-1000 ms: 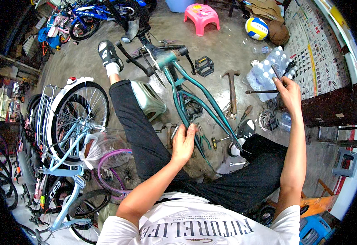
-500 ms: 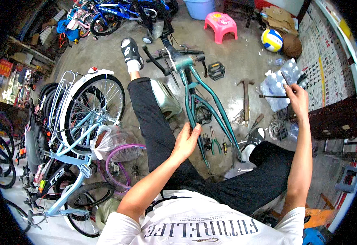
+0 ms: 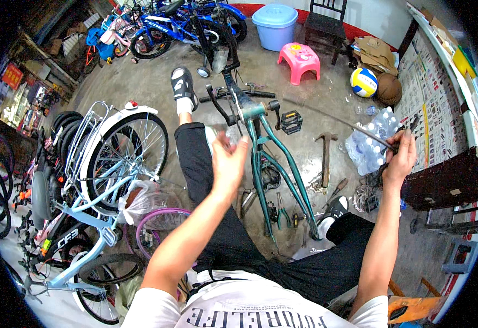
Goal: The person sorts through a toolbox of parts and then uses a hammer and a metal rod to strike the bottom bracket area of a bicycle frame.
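Observation:
A dark green bicycle frame (image 3: 253,111) lies upended between my legs, with a crank and black pedal (image 3: 292,122) attached. My left hand (image 3: 230,163) is raised just left of its tubes, apart from them; motion smears the fingers. Off to the right, my right hand (image 3: 401,157) is closed on a long thin dark rod (image 3: 354,126). From that hand the rod slants up and left, its far end blurred above the floor. Behind the rod sits a pack of clear plastic bottles (image 3: 371,143).
A hammer (image 3: 326,158), a screwdriver (image 3: 338,187) and pliers (image 3: 284,216) lie on the floor. At left stands a light blue bicycle (image 3: 99,224) beside a purple rim (image 3: 143,224). A pink stool (image 3: 299,56), blue bucket (image 3: 274,33) and volleyball (image 3: 363,83) are farther back.
My left hand has left the green frame tube and moved up and left. My right hand still holds the rod, which has swung to point up and left.

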